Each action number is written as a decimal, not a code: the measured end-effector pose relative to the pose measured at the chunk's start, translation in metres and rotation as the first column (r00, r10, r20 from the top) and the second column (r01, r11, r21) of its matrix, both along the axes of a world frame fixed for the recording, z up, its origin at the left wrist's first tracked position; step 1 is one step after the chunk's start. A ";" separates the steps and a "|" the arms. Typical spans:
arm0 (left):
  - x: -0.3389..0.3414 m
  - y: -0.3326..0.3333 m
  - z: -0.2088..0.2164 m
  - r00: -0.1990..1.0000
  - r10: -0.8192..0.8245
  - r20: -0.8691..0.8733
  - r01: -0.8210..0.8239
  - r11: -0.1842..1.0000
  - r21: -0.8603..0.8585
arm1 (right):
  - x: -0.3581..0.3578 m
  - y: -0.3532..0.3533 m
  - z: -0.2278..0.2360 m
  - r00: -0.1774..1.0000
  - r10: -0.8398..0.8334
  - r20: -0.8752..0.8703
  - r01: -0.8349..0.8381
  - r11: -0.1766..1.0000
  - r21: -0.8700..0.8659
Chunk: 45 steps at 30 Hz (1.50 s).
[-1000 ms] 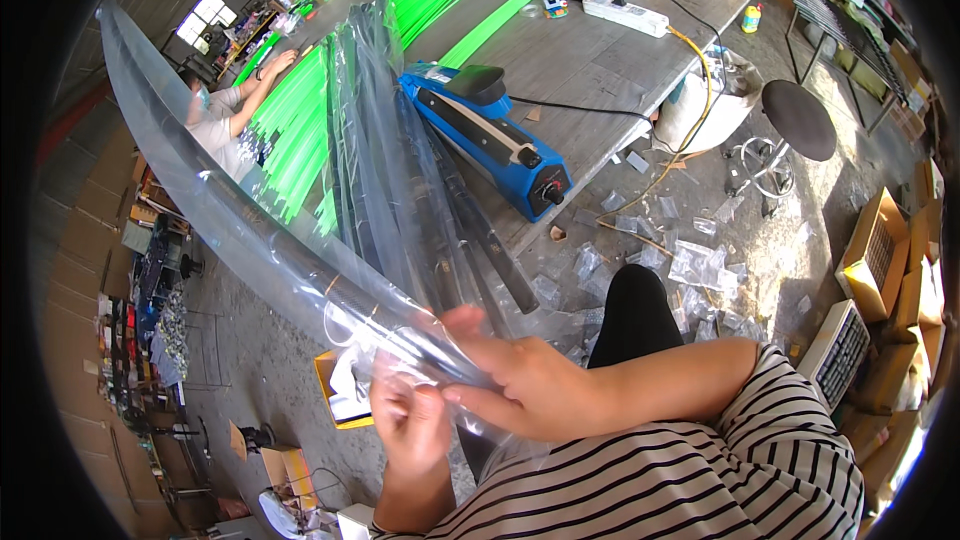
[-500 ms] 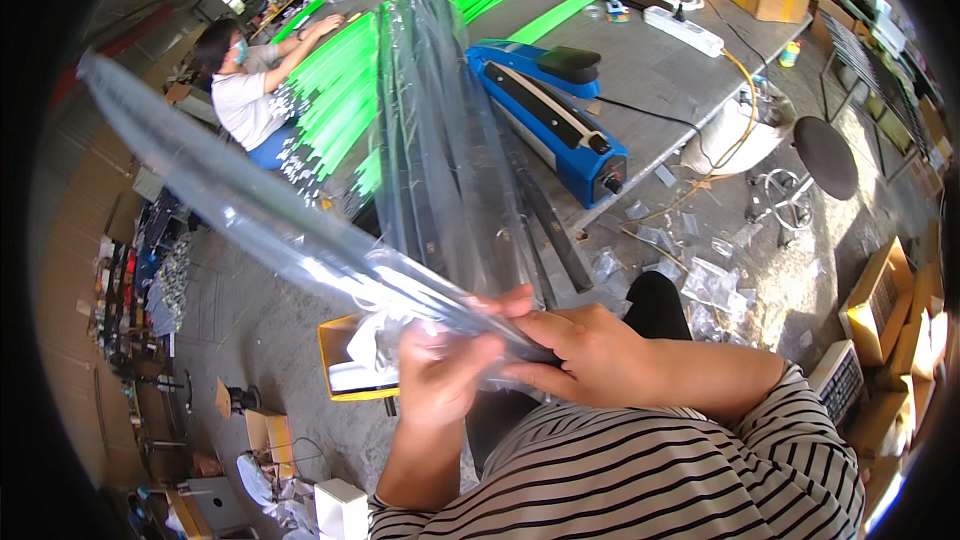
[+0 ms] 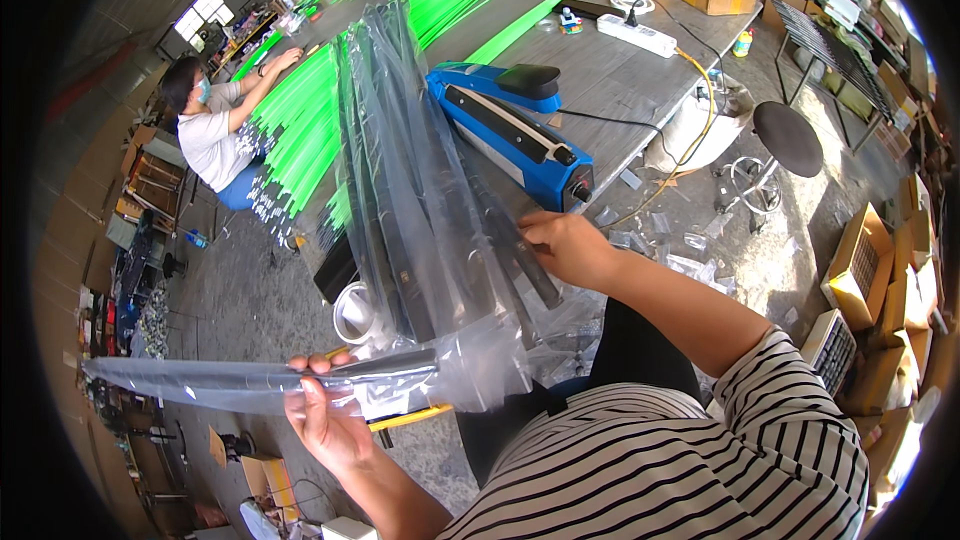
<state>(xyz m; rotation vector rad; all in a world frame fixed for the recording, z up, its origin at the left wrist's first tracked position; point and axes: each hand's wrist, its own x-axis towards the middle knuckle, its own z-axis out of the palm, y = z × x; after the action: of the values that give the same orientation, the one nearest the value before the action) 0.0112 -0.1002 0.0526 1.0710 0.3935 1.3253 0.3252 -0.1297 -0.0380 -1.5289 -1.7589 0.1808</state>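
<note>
- Head view: the left hand (image 3: 335,420) is closed around a long, dark strip sealed in a clear plastic sleeve (image 3: 250,380); fingers curl over its top edge. The sleeve runs level from the hand out to the far left, and its loose open end bunches just right of the hand.
- The right hand (image 3: 565,245) rests on the near end of a pile of bagged strips (image 3: 410,170) — fingers bent, tips pressing one strip; whether it grips is not clear.
- The pile fans away from the right hand toward the far left across the grey table (image 3: 640,80).
- A blue heat sealer (image 3: 510,130) lies just right of the pile, beyond the right hand.
- Bright green strips (image 3: 300,130) lie left of the pile, where another person (image 3: 215,130) sits.
</note>
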 end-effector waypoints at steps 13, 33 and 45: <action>-0.009 -0.001 -0.003 0.999 0.029 0.024 -0.029 1.000 -0.010 | -0.014 -0.021 0.036 0.892 -0.101 0.441 0.349 0.772 -0.531; 0.053 -0.006 0.021 0.973 0.026 0.229 -0.037 0.998 0.042 | -0.013 -0.160 0.046 0.432 -0.290 -0.854 0.174 0.956 -0.237; 0.090 -0.029 0.033 0.947 -0.175 0.269 0.147 0.982 0.120 | -0.032 -0.120 0.102 0.090 0.267 -0.959 -0.112 0.960 0.257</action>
<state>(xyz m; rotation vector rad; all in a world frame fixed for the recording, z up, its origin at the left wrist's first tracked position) 0.1014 -0.1294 0.0851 0.9588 0.0292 1.3355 0.2933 -0.2499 0.0641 -0.6148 -0.7202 0.9978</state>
